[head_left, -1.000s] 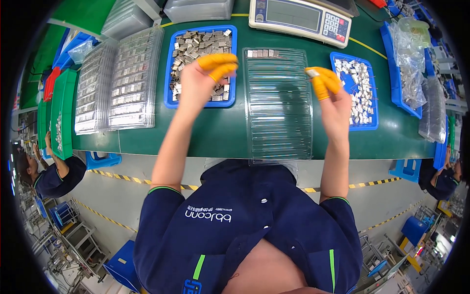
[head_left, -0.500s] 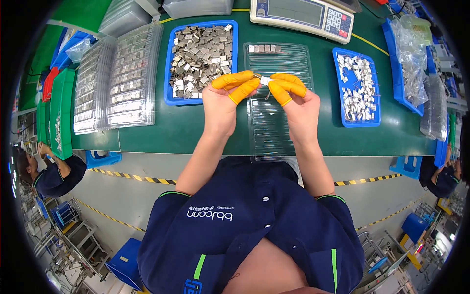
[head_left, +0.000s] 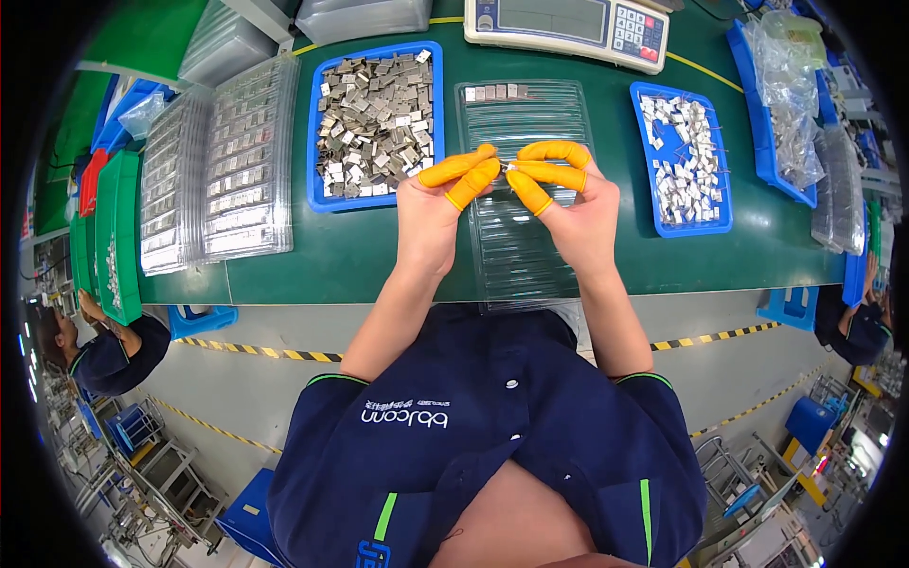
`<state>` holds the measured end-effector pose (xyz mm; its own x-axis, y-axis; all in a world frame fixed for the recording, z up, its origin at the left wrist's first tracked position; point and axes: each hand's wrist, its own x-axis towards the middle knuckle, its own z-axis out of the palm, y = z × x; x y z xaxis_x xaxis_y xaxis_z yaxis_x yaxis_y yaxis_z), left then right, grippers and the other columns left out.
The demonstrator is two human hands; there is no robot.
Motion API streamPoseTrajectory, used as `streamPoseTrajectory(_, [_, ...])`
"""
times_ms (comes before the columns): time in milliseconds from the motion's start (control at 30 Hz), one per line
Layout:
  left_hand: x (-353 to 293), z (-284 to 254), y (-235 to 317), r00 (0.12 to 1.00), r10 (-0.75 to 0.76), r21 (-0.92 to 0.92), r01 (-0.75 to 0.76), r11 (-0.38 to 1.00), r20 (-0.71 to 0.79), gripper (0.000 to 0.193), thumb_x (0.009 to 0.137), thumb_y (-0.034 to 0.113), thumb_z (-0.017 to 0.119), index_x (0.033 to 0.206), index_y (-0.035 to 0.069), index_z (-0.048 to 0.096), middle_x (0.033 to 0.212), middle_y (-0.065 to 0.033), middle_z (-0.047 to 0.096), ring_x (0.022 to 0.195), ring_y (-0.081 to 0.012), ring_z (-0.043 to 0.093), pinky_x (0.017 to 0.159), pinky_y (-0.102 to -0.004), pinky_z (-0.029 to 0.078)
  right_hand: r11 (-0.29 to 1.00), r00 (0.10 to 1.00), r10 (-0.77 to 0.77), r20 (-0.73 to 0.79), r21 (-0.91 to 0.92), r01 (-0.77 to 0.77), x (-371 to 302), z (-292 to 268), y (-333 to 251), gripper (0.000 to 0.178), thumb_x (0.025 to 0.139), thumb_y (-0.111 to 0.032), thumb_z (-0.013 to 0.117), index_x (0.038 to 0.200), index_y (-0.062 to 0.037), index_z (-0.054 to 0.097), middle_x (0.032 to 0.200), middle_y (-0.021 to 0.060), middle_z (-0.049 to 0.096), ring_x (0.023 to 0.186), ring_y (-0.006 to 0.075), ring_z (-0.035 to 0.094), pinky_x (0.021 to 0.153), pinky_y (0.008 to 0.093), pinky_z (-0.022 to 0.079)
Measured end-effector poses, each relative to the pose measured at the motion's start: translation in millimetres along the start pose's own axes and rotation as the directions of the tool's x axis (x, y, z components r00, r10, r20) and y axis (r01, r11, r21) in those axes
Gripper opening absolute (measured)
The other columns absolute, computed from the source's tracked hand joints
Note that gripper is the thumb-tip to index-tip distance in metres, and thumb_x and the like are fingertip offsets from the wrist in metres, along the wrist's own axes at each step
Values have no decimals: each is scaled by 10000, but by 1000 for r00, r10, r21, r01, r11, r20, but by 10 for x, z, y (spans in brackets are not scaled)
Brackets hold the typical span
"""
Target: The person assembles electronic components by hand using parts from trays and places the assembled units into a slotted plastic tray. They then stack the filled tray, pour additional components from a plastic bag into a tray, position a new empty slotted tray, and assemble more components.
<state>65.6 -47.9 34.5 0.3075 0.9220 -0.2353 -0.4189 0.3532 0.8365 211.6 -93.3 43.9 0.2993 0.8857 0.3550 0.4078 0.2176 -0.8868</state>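
Over a clear ribbed plastic tray (head_left: 519, 260), my left hand (head_left: 437, 204) and my right hand (head_left: 571, 201) meet fingertip to fingertip. Yellow rubber cots cover the thumb and foremost fingers of both. Between the tips shows a sliver of a small white part (head_left: 506, 168), pinched by my right hand. My left fingers are also closed in a pinch against it; what they hold is mostly hidden. A short row of small silver-and-white pieces (head_left: 497, 92) lies in the tray's far slot.
A blue bin (head_left: 315, 180) of flat metal pieces stands left, beside stacked filled clear trays (head_left: 248, 156). To the right sits a blue bin (head_left: 696, 230) of white wired parts. A scale (head_left: 568, 28) stands behind. Other people (head_left: 118, 346) sit at both sides.
My fingertips have drawn closer together, and the white part between them shows less than before. The view has shifted slightly, so the bench things appear a little to the left.
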Motion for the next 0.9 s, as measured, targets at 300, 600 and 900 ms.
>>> streamPoseTrajectory(300, [-22,-52,-21,992,-12,-17,15,1000,123,206,756,-21,649,960,-50,631,950,-126,638,831,-160,616,741,-259,499,609,785,485,386,496,-620,48,-75,-31,273,677,20,712,939,17,635,910,82,636,859,158,599,815,272,475])
streamPoseTrajectory(600, [40,2,96,997,-14,83,8,997,79,243,813,36,610,1044,-37,600,989,-124,626,874,-155,601,813,-261,472,865,925,298,238,342,-367,237,-44,-20,148,726,-32,689,867,6,666,873,47,651,829,120,594,745,243,473])
streamPoseTrajectory(900, [103,-433,197,953,292,332,-249,910,-84,254,871,52,523,1114,-16,558,1082,-93,595,1015,-148,541,886,-251,403,545,934,-295,204,-767,339,769,-60,768,117,644,-109,685,751,-61,694,724,68,625,716,181,571,974,397,319])
